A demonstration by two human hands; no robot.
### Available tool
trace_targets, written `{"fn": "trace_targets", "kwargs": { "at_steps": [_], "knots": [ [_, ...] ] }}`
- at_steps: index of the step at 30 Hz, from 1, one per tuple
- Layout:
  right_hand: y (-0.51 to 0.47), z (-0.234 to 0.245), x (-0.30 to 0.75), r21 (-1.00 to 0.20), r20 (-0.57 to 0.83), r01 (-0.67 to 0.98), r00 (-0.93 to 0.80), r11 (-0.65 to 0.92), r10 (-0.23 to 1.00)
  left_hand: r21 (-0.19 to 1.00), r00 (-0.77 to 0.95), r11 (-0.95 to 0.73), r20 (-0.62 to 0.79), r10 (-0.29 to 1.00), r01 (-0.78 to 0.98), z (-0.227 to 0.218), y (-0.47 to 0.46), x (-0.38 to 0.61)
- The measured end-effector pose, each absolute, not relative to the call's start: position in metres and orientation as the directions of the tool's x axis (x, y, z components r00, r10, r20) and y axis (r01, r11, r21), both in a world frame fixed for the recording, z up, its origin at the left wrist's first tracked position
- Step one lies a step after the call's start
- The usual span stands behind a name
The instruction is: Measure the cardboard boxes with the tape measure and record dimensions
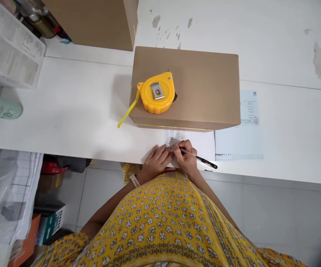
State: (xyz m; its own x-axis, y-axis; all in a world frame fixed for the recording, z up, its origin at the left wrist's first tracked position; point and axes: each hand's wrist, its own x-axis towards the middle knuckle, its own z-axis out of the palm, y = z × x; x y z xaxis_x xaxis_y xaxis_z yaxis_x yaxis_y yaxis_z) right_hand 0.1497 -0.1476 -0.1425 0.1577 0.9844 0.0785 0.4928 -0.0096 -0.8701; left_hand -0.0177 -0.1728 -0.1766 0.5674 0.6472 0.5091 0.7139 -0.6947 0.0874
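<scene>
My right hand (186,155) is closed around a black-and-clear pen (199,158), its tip down at a sheet of paper (175,136) covered with handwritten lines. Flat beside it, my left hand (157,160) lies at the table's front edge with fingers stretched out, resting on the paper's left side. Just beyond both hands stands a closed brown cardboard box (205,89), which hides the far part of the sheet. On top of that box lies a yellow tape measure (157,92) with a metal clip and a yellow wrist strap.
A pale blue printed document (249,137) lies right of the box on the white table (79,111). At the back left stand a larger cardboard box (93,22) and a white printed carton (12,40). A mint-green bottle (1,106) lies at the left edge.
</scene>
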Motion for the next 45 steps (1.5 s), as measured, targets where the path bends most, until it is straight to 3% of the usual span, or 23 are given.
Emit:
{"fn": "trace_targets", "kwargs": {
  "at_steps": [16,24,45],
  "knots": [
    [-0.147,-0.144,0.150,-0.848,0.073,0.529,0.129,-0.006,0.989,0.147,0.570,-0.680,0.436,0.697,0.719,-0.182,-0.176,-0.019],
    [-0.149,-0.142,0.151,-0.881,0.041,0.472,0.149,-0.034,0.988,0.098,0.570,-0.689,0.485,0.663,0.718,-0.172,-0.173,-0.018],
    [-0.147,-0.143,0.152,-0.873,0.057,0.486,0.151,-0.024,0.987,0.142,0.595,-0.689,0.400,0.697,0.711,-0.173,-0.174,-0.020]
  ]
}}
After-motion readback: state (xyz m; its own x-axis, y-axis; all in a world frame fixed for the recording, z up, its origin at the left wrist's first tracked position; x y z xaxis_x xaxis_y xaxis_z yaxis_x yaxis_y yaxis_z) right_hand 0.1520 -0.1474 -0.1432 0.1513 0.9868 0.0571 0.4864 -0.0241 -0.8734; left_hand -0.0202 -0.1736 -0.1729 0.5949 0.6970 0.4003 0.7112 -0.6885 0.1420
